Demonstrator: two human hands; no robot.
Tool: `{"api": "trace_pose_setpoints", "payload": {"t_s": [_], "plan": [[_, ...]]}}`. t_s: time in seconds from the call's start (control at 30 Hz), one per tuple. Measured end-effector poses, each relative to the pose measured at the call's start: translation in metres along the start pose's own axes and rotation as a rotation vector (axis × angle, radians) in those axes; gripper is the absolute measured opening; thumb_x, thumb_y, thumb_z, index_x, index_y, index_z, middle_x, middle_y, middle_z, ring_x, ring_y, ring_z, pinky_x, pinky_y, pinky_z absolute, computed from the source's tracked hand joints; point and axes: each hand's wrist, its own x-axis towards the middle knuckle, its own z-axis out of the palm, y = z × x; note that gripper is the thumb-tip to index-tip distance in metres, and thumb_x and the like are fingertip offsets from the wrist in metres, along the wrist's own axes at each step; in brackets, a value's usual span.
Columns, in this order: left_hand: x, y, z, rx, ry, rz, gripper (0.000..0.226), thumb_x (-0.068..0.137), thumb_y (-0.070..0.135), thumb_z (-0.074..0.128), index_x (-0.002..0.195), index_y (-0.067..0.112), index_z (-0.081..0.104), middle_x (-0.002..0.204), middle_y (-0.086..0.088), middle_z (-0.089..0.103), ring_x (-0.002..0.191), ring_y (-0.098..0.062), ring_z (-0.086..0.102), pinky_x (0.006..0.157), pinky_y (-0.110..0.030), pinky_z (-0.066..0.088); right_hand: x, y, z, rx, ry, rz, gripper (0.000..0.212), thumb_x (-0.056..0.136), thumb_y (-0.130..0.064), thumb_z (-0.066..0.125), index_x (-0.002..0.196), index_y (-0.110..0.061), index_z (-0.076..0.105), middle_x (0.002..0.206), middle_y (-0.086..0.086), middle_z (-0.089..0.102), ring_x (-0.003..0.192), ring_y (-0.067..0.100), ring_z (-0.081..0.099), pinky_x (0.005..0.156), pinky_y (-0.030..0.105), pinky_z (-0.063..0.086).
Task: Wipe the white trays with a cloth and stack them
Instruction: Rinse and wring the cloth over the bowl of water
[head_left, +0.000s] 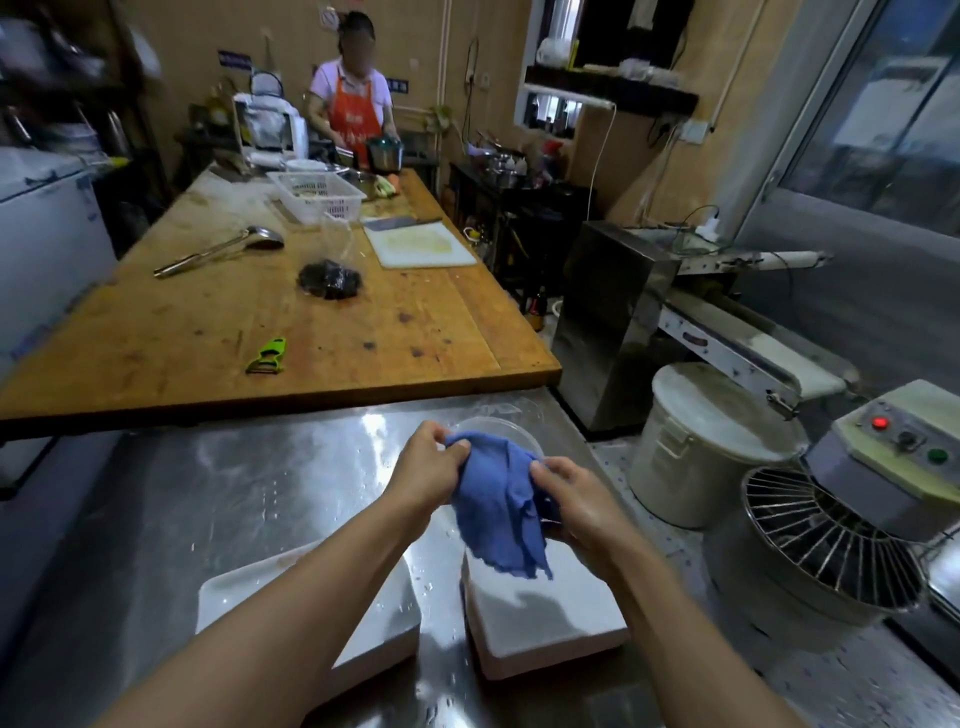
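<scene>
Your left hand (432, 462) and right hand (576, 499) both pinch the blue cloth (506, 512), holding it up above the steel bench (208, 493), its loose end hanging down. Below your forearms, two white trays lie near the bench's near edge: the left tray (384, 623) and the right tray (545, 618), side by side, apart. A clear bowl (498, 428) sits just behind the cloth, toward the bench's far edge.

Two trays sit side by side on the steel worktop (208, 483): left tray (363, 634), right tray (545, 618). Behind them stands a clear bowl (519, 431); beyond it, the wooden table (291, 322) carries a peeler (267, 356).
</scene>
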Motion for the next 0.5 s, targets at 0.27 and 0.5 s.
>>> {"api": "trace_pose_setpoints", "payload": {"t_s": [0.27, 0.5], "plan": [[0.060, 0.008, 0.014, 0.003, 0.115, -0.032, 0.012, 0.095, 0.020, 0.050, 0.083, 0.021, 0.047, 0.076, -0.007, 0.058, 0.063, -0.017, 0.052, 0.048, -0.025, 0.041, 0.065, -0.005, -0.018, -0.256, -0.054, -0.183, 0.034, 0.081, -0.004, 0.065, 0.100, -0.030, 0.052, 0.103, 0.009, 0.061, 0.089, 0.019, 0.065, 0.062, 0.023, 0.053], [0.110, 0.002, 0.036, -0.178, 0.191, -0.294, 0.018, 0.092, 0.001, 0.043, 0.086, 0.018, 0.044, 0.061, -0.008, 0.041, 0.045, -0.014, 0.034, 0.034, -0.014, 0.025, 0.122, -0.007, -0.052, -0.224, -0.167, -0.352, 0.035, 0.076, 0.018, 0.050, 0.084, -0.010, 0.070, 0.091, 0.004, 0.068, 0.082, 0.001, 0.064, 0.069, 0.008, 0.046]]}}
